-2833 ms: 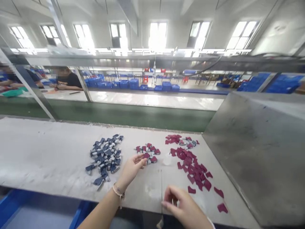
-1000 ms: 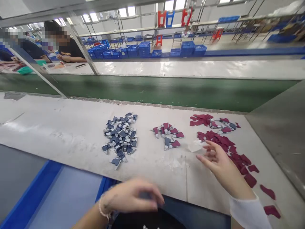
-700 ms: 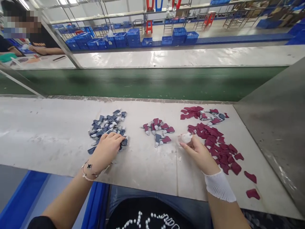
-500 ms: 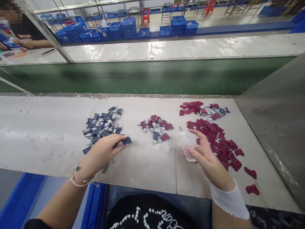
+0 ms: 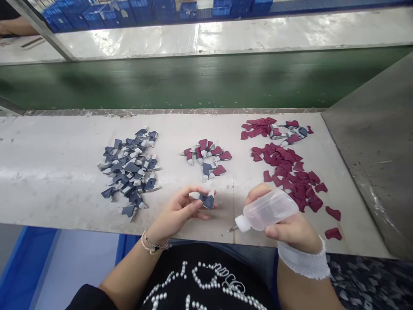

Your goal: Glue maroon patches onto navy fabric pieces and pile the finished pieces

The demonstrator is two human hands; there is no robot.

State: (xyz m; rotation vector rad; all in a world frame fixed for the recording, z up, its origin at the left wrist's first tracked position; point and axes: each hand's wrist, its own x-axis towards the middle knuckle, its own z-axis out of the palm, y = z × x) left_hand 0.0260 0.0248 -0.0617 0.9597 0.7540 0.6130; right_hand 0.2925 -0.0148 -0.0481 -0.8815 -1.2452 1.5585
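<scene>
Between the thumb and fingers of my left hand (image 5: 185, 207) is a small dark blue piece (image 5: 207, 200) with white ends. My right hand (image 5: 287, 230) grips a translucent squeeze bottle (image 5: 271, 209), tilted so its white cap and thin metal nozzle point down and left. The nozzle is apart from the blue piece. Left of my hands lies a pile of similar blue and white pieces (image 5: 130, 165). A small group of pieces with maroon covers (image 5: 206, 153) lies ahead in the middle. Beside my right hand, loose maroon patches (image 5: 287, 170) are heaped.
At the back right lie more maroon patches (image 5: 258, 128) and several covered pieces (image 5: 292, 133). A metal panel (image 5: 371, 159) bounds the right side. Beyond the worktable (image 5: 48, 172) runs a green belt (image 5: 193, 82). A blue bin (image 5: 74, 267) stands below left; a person's arm (image 5: 17, 26) shows far left.
My left hand has moved right, away from the blue pile, bringing one blue piece along. My right hand has lifted the bottle and tipped its nozzle downward. The view has tilted down.
</scene>
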